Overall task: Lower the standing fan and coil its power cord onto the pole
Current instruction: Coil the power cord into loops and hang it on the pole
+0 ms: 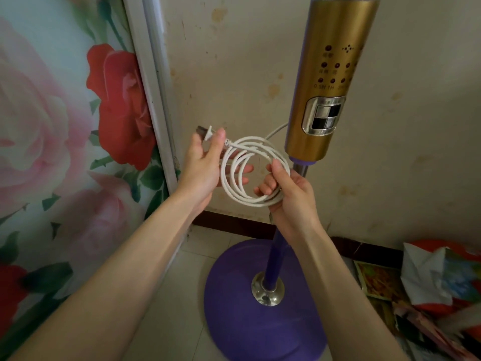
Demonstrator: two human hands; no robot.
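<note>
Your left hand (pixel 205 165) pinches the plug (pixel 208 133) at 10 o'clock of the coiled power cord (pixel 251 142); your right hand (pixel 290 199) curls its grip round the coil at 4 o'clock, just beside the pole (pixel 273 259).

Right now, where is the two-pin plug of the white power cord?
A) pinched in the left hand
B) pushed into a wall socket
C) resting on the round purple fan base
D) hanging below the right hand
A: the left hand pinches the white two-pin plug between thumb and fingers, while the right hand holds the coiled white power cord.
</note>
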